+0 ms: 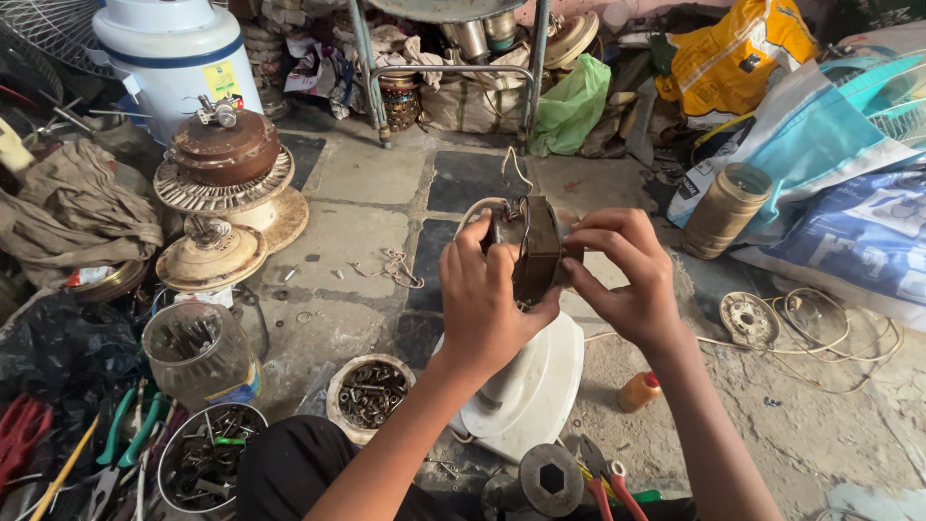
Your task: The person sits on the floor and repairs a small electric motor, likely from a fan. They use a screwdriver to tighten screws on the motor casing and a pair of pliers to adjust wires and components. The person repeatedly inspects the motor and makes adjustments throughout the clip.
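Observation:
A dark brown round motor part (536,249) with thin wires trailing from its top is held up on edge at the centre of the view. My left hand (487,299) grips its left side with fingers wrapped over the rim. My right hand (622,275) pinches its right side with thumb and fingers. Below the hands a white round fan housing (535,386) lies on the stone floor (357,227).
Stacked fan motors (224,159) sit at the left. Jars and bowls of screws (369,394) and nuts (198,352) stand near my knees. Pliers (606,482) lie at the bottom. A small orange bottle (640,391), a wire coil (820,323) and bags (820,145) lie right.

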